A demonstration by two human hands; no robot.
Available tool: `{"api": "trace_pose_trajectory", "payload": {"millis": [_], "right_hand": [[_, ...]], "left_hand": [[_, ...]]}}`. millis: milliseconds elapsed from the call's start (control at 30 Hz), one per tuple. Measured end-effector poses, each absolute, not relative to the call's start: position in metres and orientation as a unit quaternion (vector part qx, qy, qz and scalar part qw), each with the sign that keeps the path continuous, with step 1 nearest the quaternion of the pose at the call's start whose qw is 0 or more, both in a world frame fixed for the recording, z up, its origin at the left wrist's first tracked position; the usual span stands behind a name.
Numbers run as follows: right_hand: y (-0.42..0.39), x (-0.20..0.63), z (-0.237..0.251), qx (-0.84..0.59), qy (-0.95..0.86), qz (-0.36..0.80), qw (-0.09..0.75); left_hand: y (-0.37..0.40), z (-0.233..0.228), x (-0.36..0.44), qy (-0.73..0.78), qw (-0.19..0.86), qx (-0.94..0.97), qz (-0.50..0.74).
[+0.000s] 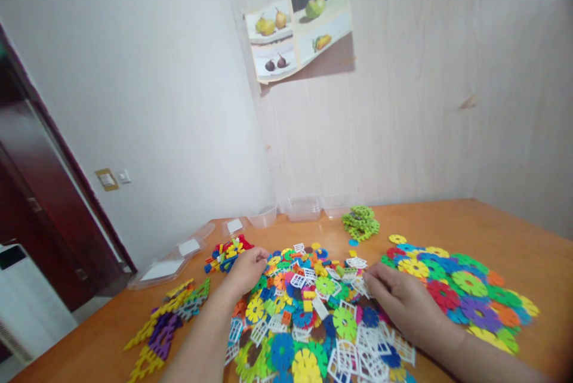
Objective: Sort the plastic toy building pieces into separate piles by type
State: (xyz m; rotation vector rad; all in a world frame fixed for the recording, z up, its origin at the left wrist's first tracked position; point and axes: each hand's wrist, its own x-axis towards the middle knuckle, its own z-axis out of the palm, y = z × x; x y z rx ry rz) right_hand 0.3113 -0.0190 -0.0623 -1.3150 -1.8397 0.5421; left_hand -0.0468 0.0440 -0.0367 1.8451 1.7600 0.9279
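Note:
A wide heap of coloured plastic building pieces [313,305] covers the middle of the wooden table [447,222]: snowflake discs, small bricks and white lattice panels. My left hand [248,271] rests palm down on the heap's far left edge, fingers curled over small pieces beside a cluster of little red, blue and yellow bricks [226,253]. My right hand [400,299] lies on the heap's right side, its fingertips pinched at a white lattice panel [357,263]. Whether either hand actually grips a piece is hidden by the fingers.
Large snowflake discs [465,290] spread to the right. A pile of green discs [360,222] sits farther back. Yellow, purple and green frame pieces [168,323] lie at the near left. Clear plastic tubs and lids [304,209] line the wall. A dark door [40,192] stands left.

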Motion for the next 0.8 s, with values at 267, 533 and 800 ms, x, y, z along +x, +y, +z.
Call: {"api": "trace_pose_trajectory", "payload": {"millis": [267,533,800], "right_hand": [[-0.020,0.311,-0.062,-0.519,-0.729,0.211,0.393],[-0.020,0.310,-0.064,-0.523,-0.729,0.203,0.393],[-0.018,0.311,-0.065,-0.523,-0.733,0.204,0.384]], "left_hand": [[0.033,-0.028,-0.022,0.603,0.245,0.686,0.325],[0.016,-0.013,0.008,0.572,0.254,0.734,0.263],[-0.005,0.010,0.021,0.523,0.244,0.791,0.200]]}}
